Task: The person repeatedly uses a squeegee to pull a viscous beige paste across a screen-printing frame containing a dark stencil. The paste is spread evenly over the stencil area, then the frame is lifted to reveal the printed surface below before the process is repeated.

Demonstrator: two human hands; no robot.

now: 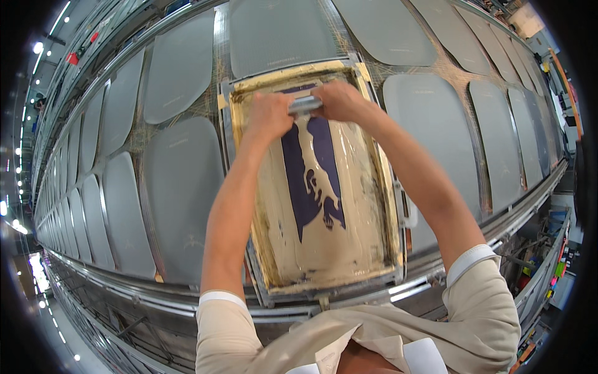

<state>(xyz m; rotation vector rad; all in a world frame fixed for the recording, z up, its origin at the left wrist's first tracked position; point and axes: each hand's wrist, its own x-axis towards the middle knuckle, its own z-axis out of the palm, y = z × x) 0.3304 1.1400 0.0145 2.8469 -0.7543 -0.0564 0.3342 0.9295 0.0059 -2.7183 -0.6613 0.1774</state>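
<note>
Both my arms reach forward over a framed printing screen coated with wet beige ink. At its far end, my left hand and my right hand are closed around a grey squeegee, one at each side. My fingers hide much of the squeegee, and its lower edge cannot be made out. A dark purple strip of mesh shows down the middle of the screen, with a streak of ink running along it toward me.
Grey fabric panels with rounded corners lie in rows on the long table, left, right and beyond the screen. Metal rails run along the table's near edge. Shelving with small coloured items stands at the right.
</note>
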